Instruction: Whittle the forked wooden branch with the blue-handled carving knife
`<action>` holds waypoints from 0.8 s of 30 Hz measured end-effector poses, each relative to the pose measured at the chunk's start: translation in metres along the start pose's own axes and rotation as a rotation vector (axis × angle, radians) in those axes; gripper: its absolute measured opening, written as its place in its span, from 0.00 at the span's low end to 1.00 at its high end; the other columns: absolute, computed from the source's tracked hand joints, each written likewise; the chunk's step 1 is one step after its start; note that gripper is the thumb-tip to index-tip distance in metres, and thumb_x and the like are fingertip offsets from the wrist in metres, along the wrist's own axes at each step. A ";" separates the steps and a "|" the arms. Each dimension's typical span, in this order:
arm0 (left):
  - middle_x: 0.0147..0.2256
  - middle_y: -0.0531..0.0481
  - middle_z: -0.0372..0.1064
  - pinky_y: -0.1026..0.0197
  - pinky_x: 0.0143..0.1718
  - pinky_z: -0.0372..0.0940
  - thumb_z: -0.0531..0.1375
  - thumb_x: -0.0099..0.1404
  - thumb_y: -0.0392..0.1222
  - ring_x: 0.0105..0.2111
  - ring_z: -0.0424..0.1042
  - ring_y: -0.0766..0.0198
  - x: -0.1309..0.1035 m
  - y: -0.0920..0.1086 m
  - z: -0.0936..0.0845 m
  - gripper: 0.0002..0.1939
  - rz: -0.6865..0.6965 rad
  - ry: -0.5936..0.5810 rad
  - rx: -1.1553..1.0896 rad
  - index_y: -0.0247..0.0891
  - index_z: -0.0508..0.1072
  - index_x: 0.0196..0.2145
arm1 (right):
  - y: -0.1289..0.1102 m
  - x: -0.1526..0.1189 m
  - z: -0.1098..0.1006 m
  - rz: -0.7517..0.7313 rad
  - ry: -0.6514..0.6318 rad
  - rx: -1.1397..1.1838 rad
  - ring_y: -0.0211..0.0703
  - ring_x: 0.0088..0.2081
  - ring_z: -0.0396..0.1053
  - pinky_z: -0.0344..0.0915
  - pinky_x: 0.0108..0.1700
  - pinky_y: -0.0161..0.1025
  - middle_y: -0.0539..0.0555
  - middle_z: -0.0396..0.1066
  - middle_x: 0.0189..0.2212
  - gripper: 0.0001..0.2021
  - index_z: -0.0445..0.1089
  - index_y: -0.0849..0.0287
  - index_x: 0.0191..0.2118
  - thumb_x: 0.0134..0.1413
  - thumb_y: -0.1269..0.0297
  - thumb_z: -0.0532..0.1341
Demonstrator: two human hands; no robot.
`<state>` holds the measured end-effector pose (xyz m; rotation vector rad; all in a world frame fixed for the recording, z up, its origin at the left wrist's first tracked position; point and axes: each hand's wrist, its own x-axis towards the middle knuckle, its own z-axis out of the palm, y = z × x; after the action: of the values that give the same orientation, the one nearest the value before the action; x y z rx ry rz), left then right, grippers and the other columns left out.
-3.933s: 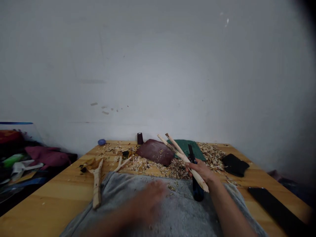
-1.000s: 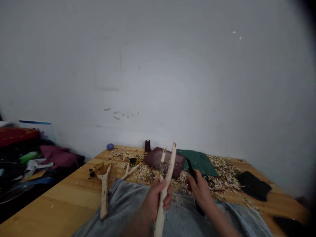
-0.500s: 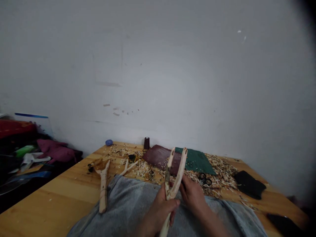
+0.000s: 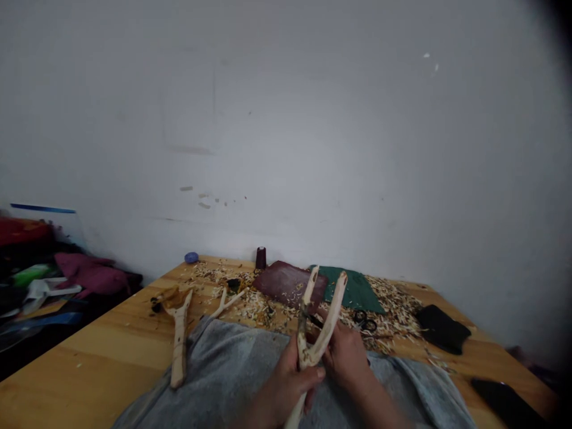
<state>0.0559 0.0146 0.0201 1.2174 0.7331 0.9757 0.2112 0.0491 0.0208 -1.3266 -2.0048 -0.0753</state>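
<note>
A peeled, Y-shaped wooden slingshot fork (image 4: 333, 316) points up and away from me, its left prong still showing a dark patch of bark. My left hand (image 4: 292, 375) is wrapped around its handle just below the crotch. Behind the right prong, my right hand (image 4: 348, 354) is closed on what looks like a knife (image 4: 315, 321); only a thin dark part shows between the prongs, and the rest is hidden by the fingers. A grey cloth (image 4: 232, 363) lies beneath both hands. To the left rests a finished-looking slingshot (image 4: 179, 339) with a tan pouch.
Wood shavings (image 4: 397, 304) cover the back of the wooden table (image 4: 89, 351). Among them are maroon leather (image 4: 286, 283), green leather (image 4: 357, 289), scissors (image 4: 365, 320), a small forked stick (image 4: 227, 302) and a thread spool (image 4: 261, 257). Dark flat pieces (image 4: 442, 329) sit at right.
The fork has turned a little in my left hand, its right prong leaning farther right. My right hand has shifted slightly, and a dark edge now shows between the prongs. The view has swung slightly right.
</note>
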 end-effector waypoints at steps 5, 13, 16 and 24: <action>0.12 0.64 0.57 0.71 0.11 0.49 0.63 0.53 0.51 0.09 0.52 0.73 0.004 0.005 -0.007 0.22 0.126 0.176 -0.085 0.41 0.63 0.42 | -0.007 0.006 -0.007 0.201 -0.026 0.361 0.45 0.29 0.71 0.63 0.31 0.37 0.52 0.73 0.27 0.22 0.67 0.56 0.51 0.60 0.50 0.48; 0.12 0.62 0.56 0.71 0.11 0.49 0.64 0.53 0.49 0.09 0.52 0.75 0.013 0.016 -0.030 0.19 0.276 0.352 -0.227 0.40 0.57 0.22 | -0.003 0.016 -0.019 0.500 0.077 1.013 0.38 0.18 0.59 0.57 0.22 0.34 0.48 0.61 0.16 0.35 0.71 0.62 0.41 0.56 0.36 0.40; 0.12 0.63 0.57 0.71 0.11 0.50 0.64 0.54 0.50 0.09 0.52 0.74 0.014 0.010 -0.026 0.16 0.241 0.342 -0.193 0.41 0.60 0.26 | 0.001 0.016 -0.015 0.507 0.090 1.063 0.38 0.18 0.60 0.58 0.22 0.34 0.48 0.65 0.19 0.36 0.66 0.61 0.49 0.54 0.34 0.42; 0.10 0.64 0.56 0.71 0.12 0.50 0.60 0.58 0.50 0.09 0.51 0.73 0.010 0.002 -0.015 0.17 0.206 0.295 -0.028 0.40 0.60 0.39 | 0.013 0.015 -0.011 0.491 0.181 1.062 0.40 0.24 0.68 0.63 0.25 0.34 0.53 0.72 0.31 0.31 0.65 0.58 0.49 0.53 0.35 0.48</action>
<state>0.0462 0.0300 0.0193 1.1530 0.8313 1.3508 0.2246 0.0624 0.0336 -0.9720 -1.1690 0.9265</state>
